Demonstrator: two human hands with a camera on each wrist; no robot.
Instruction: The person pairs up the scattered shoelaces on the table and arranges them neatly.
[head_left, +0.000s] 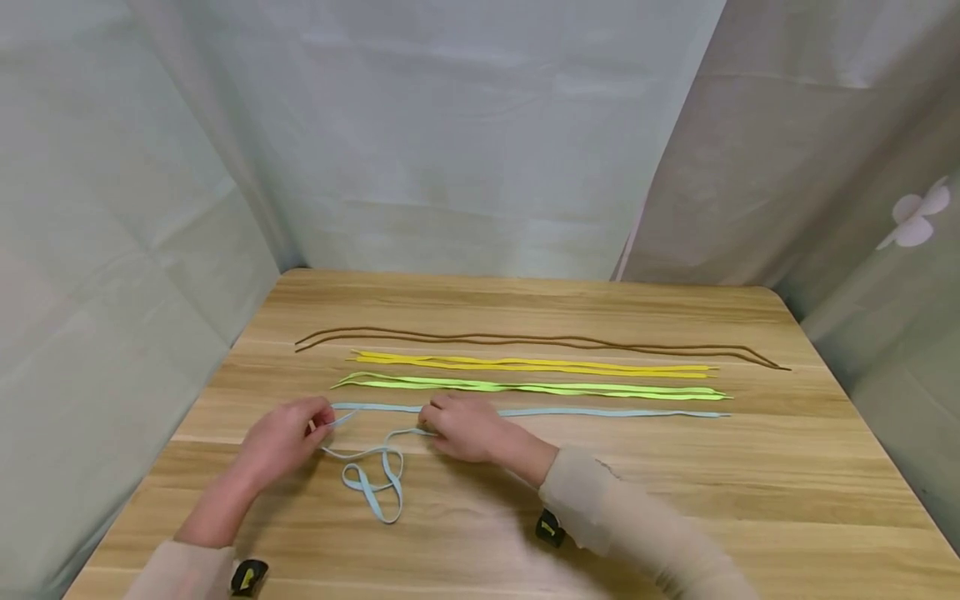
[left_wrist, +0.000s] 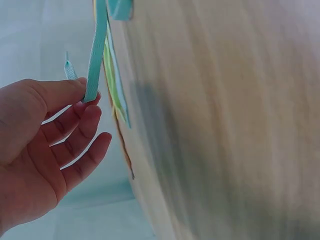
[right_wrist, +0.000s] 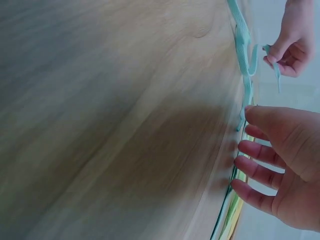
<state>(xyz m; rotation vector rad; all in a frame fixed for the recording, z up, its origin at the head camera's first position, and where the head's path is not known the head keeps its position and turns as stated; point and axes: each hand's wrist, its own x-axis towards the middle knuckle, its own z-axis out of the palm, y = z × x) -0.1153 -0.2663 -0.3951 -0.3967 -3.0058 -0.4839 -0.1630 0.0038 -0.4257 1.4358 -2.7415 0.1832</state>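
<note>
My left hand (head_left: pixel 285 437) pinches a loose light blue shoelace (left_wrist: pixel 96 55) between thumb and forefinger, close to its tip, above the table's left part. The other fingers are loosely bent. From there the lace drops to the wood and lies in twisted loops between the hands. My right hand (head_left: pixel 468 427) holds the same lace near its other end, at the tips of thumb and forefinger; in the right wrist view a short end hangs past the thumb. Behind both hands a second light blue shoelace (head_left: pixel 570 412) lies straight, partly covered by the right hand.
Farther back lie pairs of green shoelaces (head_left: pixel 487 386), yellow shoelaces (head_left: pixel 427 361) and brown shoelaces (head_left: pixel 645 347), roughly parallel across the wooden table (head_left: pixel 750 483). Pale curtains (head_left: pixel 465 150) enclose the table's back and sides. A small black device (head_left: pixel 551 528) sits at the right sleeve.
</note>
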